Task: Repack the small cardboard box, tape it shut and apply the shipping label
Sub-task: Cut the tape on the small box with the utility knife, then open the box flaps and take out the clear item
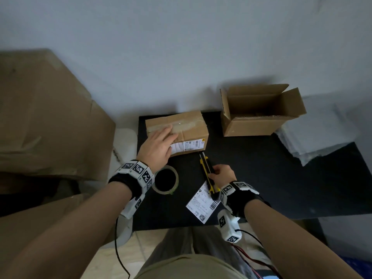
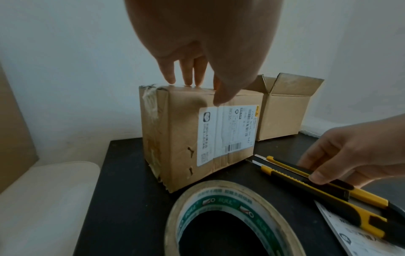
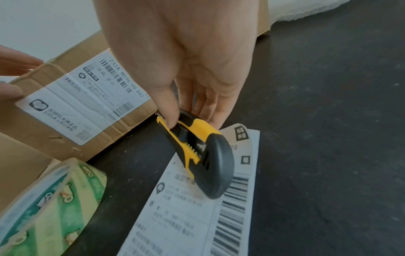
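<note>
A: The small cardboard box [image 1: 177,132] stands at the far left part of the black table [image 1: 281,178], taped over its top, with a printed label on the side facing the person. Its long axis runs left to right, along the wall.

B: And what is to the left of this box?

A: A big brown carton [image 1: 44,117] stands off the table there. The left hand [image 1: 158,147] lies on the box top with straight fingers, the thumb down on the labelled side; it presses and does not grip.

B: What is nearer than the box?

A: Just in front of the box, under the left wrist, lies the tape roll [image 1: 166,181], flat on the table. To the right of the roll, the utility knife [image 1: 207,174] points its tip toward the box's near right corner. The right hand [image 1: 222,175] pinches the knife body between thumb and fingers. The knife's back end lies on the loose shipping label [image 1: 202,204].

B: And right of the box?

A: An open cardboard box [image 1: 259,111], flaps up, stands apart from it, against the wall. White foam sheets [image 1: 314,146] lie further right.

B: Do the wrist views add something?

A: The left wrist view shows dents and small tears on the box's labelled side, and green print inside the roll. The right wrist view shows the thumb on the knife's black slider. The head view alone shows inside the open box.
</note>
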